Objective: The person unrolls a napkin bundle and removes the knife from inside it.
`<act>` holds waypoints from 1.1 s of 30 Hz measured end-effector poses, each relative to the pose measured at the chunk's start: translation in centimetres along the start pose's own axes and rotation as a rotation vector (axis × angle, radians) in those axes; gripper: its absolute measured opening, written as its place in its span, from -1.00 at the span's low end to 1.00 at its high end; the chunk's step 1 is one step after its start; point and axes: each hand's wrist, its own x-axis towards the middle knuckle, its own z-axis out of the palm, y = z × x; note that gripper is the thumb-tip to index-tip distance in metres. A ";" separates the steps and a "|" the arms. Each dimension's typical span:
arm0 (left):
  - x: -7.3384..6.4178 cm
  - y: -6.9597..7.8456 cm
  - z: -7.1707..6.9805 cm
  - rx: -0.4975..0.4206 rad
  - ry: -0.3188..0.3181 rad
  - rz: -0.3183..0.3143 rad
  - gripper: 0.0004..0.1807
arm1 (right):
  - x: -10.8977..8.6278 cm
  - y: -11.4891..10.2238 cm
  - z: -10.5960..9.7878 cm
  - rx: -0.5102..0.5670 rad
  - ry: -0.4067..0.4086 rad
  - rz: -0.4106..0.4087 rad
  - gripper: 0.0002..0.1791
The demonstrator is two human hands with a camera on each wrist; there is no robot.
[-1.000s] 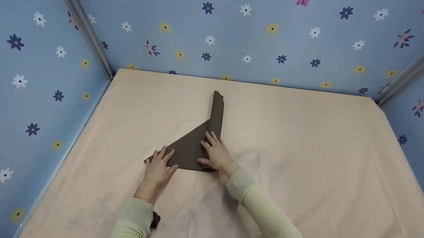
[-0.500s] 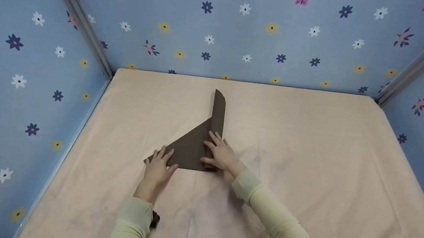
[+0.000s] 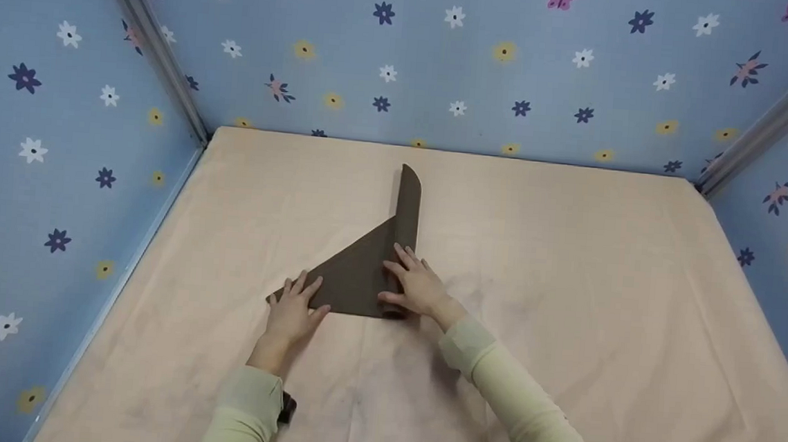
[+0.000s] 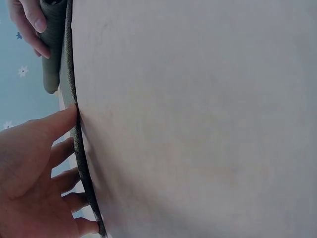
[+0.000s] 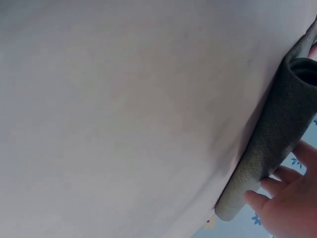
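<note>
A dark brown cloth (image 3: 352,277) lies on the table, its flat part forming a triangle with a slanted far edge. Along its right side runs a rolled part (image 3: 409,198), which points away from the person. My left hand (image 3: 292,316) rests on the cloth's left corner with fingers spread; the left wrist view shows its fingertips touching the cloth. My right hand (image 3: 420,289) lies over the near half of the roll. In the right wrist view the roll (image 5: 277,121) has a hollow, coiled near end, and the right hand's fingers (image 5: 273,187) touch its side without wrapping round it.
A pale peach sheet (image 3: 570,275) with soft creases covers the table. Blue flowered panels (image 3: 481,67) stand at the back and both sides, with grey metal posts (image 3: 159,52) at the back corners. A small black object (image 3: 288,408) sits at the left wrist.
My right hand and the roll have shifted slightly to the right. The roll's far end looks smoother and more rounded than before. My left hand has stayed nearly in place.
</note>
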 end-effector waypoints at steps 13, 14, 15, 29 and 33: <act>0.1 0.0 0.2 -0.003 0.003 -0.001 -0.36 | -0.7 0.9 -0.3 0.047 0.006 0.007 -0.25; 0.1 -0.1 0.2 -0.002 0.003 -0.002 -0.36 | -0.8 1.0 -0.3 0.050 0.006 0.007 -0.26; 0.1 -0.1 0.2 -0.001 0.005 -0.001 -0.36 | -0.9 1.0 -0.4 0.054 0.009 0.006 -0.26; 0.1 -0.2 0.2 0.002 0.005 0.014 -0.35 | -1.7 1.7 -1.2 0.184 -0.015 0.029 -0.25; 0.2 -0.3 0.3 0.009 0.001 0.007 -0.35 | -1.9 2.0 -1.3 0.190 -0.017 0.040 -0.25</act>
